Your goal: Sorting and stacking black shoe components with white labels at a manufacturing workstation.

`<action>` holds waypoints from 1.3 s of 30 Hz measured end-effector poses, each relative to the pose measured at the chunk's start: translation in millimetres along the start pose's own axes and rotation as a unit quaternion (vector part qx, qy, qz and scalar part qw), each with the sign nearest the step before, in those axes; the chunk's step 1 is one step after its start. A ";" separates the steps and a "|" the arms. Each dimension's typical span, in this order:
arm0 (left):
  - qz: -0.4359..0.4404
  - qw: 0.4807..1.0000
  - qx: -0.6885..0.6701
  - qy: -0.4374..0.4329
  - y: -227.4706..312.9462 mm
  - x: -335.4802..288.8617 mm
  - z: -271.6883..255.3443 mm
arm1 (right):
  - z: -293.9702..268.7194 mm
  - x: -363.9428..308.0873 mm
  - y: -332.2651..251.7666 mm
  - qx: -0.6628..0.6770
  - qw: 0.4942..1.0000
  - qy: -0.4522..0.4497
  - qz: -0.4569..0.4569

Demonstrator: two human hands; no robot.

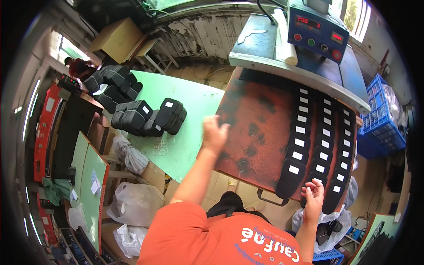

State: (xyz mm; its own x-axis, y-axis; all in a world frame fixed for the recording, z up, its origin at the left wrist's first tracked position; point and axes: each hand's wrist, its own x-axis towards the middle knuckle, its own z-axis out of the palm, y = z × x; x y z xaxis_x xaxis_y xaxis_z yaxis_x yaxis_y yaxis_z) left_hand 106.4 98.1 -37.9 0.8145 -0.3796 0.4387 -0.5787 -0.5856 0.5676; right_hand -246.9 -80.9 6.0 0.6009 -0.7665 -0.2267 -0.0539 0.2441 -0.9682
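Observation:
Black flat pads (289,181) with small white labels lie overlapping in three columns on a reddish-brown press bed (247,145). My right hand (313,196) is at the near end of the middle column, its fingers loosely bent and apart over the lowest pad and its label; whether they touch it I cannot tell. My left hand (214,134) hovers by the bed's left edge with thumb apart from the fingers, slightly blurred, and nothing shows in it. Beyond it, stacked black pads (170,115) and bundles of more pads (132,117) sit on a light green table (194,95).
A blue control box (316,33) with a lit display stands on the press's metal upper plate (265,55). Thin loose bands (162,145) lie on the green table. Blue crates (382,119) stand at right; plastic bags (134,203) lie below left. A handle (271,201) juts from the bed's front.

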 end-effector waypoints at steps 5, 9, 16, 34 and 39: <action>-0.171 0.914 0.367 -0.020 -124.1 70.6 -91.7 | 58.0 25.9 -5.7 -0.007 1.000 -0.025 -0.012; -0.192 0.895 0.361 -0.179 -162.9 70.6 -103.7 | 130.8 52.9 -0.9 -0.014 0.995 -0.102 -0.006; -0.075 0.987 0.144 0.013 -178.3 70.0 -146.0 | 255.7 74.6 9.8 -0.106 0.939 -0.328 -0.009; 0.145 0.963 -0.179 -0.139 61.4 40.5 -23.8 | 201.3 109.6 27.5 0.424 0.886 -0.170 0.078; 0.060 0.929 -0.331 -0.157 86.4 36.0 21.8 | 156.3 105.0 18.4 0.474 0.874 -0.088 0.065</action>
State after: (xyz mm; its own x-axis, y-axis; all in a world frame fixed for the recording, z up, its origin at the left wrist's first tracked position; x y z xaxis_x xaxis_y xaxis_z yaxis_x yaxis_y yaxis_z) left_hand 86.6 18.2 11.8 0.6539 -0.6647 0.3613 -0.4810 0.0034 0.8767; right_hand -60.1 -64.0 -19.1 0.7572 -0.6124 -0.2272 0.5036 0.7689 -0.3939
